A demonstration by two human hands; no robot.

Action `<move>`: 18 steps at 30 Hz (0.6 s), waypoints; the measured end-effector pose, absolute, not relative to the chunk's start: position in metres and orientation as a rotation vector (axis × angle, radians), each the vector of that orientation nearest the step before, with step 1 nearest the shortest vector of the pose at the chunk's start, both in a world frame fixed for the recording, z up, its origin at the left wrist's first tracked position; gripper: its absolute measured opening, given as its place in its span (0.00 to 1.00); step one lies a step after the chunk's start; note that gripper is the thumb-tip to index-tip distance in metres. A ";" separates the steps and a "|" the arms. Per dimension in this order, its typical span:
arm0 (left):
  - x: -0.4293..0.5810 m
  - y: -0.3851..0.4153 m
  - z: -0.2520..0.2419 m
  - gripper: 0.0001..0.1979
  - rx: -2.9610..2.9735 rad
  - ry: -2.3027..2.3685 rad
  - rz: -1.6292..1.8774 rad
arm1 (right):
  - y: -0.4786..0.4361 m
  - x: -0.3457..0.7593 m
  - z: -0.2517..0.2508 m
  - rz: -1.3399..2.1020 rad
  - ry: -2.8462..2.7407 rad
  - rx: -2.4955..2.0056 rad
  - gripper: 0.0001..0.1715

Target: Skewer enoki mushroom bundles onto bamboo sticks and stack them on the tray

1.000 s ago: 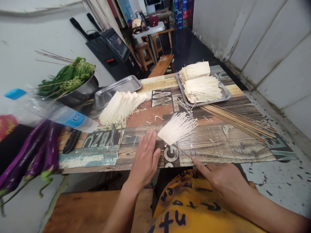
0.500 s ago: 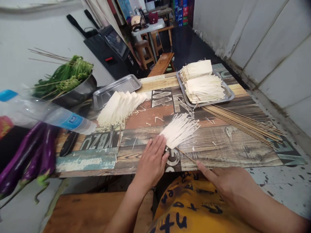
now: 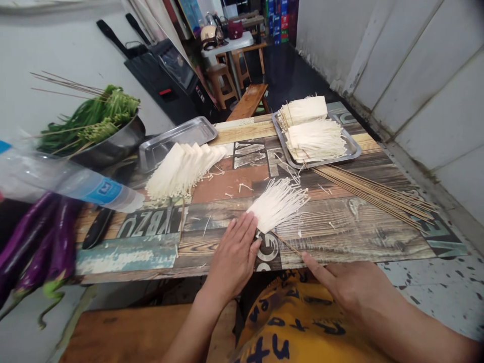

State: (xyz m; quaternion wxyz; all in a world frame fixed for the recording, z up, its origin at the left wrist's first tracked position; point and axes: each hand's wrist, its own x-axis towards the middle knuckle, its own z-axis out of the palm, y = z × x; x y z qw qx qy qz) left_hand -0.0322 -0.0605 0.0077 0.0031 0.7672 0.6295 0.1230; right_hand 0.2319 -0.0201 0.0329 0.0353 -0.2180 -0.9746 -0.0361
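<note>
A fanned bunch of enoki mushrooms (image 3: 278, 204) lies on the wood-patterned tabletop. My left hand (image 3: 236, 247) rests flat across its root end, fingers stretched out side by side. A thin bamboo skewer (image 3: 286, 242) runs from the near edge of that bunch to my right hand (image 3: 340, 282), which grips it low at the table's front edge. Its index finger points along the skewer, and the other fingers are mostly hidden. Left of the bunch, several flat enoki portions (image 3: 181, 171) overlap in a row. Loose skewers (image 3: 374, 196) lie to the right.
At the back right, a metal tray (image 3: 353, 148) holds skewered enoki. An empty-looking tray (image 3: 177, 136) stands at the back left, near a bowl (image 3: 117, 141) of skewered greens. A plastic bottle (image 3: 106, 191), a black-handled knife (image 3: 98, 229) and eggplants (image 3: 62, 242) occupy the left side.
The camera view has shifted slightly, so the table's things sit a little further left. Both hands keep nearly the same place against the enoki bunch and the skewer.
</note>
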 end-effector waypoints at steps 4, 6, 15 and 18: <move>-0.032 -0.061 0.008 0.24 2.426 1.980 0.399 | -0.020 0.231 0.031 -0.078 -2.933 -0.654 0.38; -0.032 -0.061 0.008 0.24 2.443 1.978 0.395 | -0.019 0.230 0.032 -0.031 -2.913 -0.656 0.37; -0.032 -0.060 0.008 0.24 2.441 1.967 0.417 | -0.023 0.227 0.027 -0.052 -2.879 -0.672 0.36; -0.032 -0.060 0.008 0.25 2.446 1.971 0.401 | -0.030 0.226 0.026 0.022 -2.951 -0.773 0.40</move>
